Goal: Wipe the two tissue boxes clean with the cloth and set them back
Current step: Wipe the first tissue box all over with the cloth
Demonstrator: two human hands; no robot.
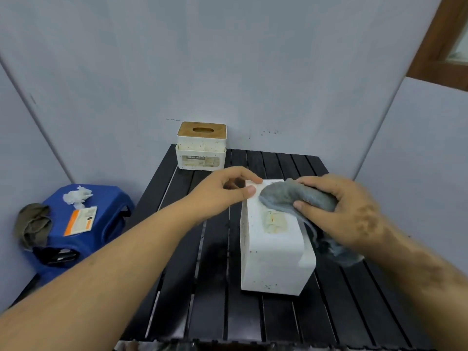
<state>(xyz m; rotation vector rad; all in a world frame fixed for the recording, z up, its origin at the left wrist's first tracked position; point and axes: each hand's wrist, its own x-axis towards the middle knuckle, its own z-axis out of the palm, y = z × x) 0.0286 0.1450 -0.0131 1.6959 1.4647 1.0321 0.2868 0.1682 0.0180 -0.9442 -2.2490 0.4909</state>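
A white tissue box [273, 239] lies on its side on the black slatted desk [253, 320], its long axis running away from the camera. The left hand [222, 191] pinches its far end with curled fingers [250, 190]. The right hand [347, 209] grips a grey cloth [298, 196] pressed on the box's upper face. A second tissue box [201, 145] with a wooden lid stands upright at the desk's far left corner, well apart. A blue stool [83, 224] stands left of the desk.

Matt white speckled plastic on the long rectangular tissue box [272, 239], faded paper label stuck on top. Soft, fuzzy grey cloth [296, 196] pressed against it. Beneath that box, black slatted table [253, 317], dull and scuffed. Behind it, smooth wooden lid on the square white plastic tissue box [201, 145].
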